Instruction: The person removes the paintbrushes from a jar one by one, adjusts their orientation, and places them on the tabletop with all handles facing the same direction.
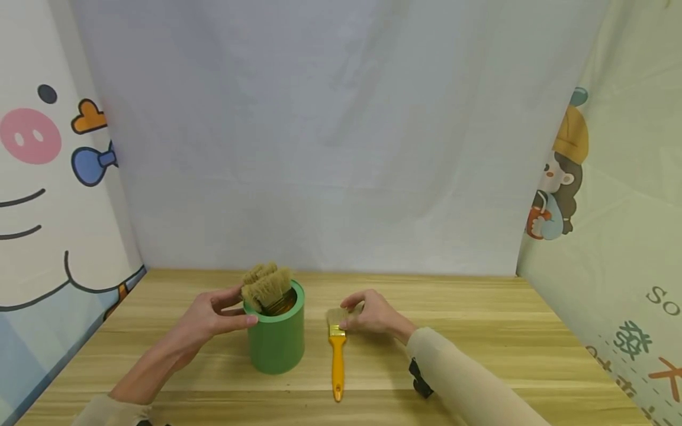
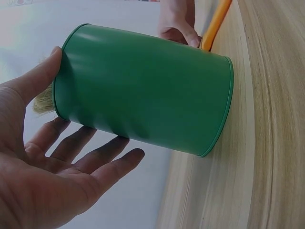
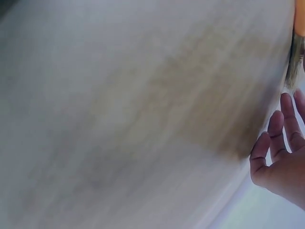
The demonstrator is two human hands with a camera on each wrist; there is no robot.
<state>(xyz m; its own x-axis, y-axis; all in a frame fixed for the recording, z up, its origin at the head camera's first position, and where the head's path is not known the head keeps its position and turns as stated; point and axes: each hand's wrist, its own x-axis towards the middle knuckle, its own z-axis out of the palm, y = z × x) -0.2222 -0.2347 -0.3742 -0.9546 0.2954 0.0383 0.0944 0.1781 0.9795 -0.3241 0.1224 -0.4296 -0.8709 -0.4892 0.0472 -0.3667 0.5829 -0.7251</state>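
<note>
A green cylindrical container [image 1: 277, 343] stands upright on the table, with several paintbrushes [image 1: 266, 290] in it, bristles up. My left hand [image 1: 205, 316] is at its left side, thumb at the rim and fingers spread loosely along the wall. In the left wrist view, that hand [image 2: 62, 167] leaves a gap between palm and container. A paintbrush with a yellow handle [image 1: 338, 361] lies flat to the container's right, bristles away from me. My right hand [image 1: 378, 313] reaches over its bristle end, thumb near the metal band. Contact there is unclear.
The wood-grain table [image 1: 458, 367] runs back to a pale hanging cloth [image 1: 341, 148]. Printed cloths stand on the left [image 1: 48, 236] and right [image 1: 613, 248].
</note>
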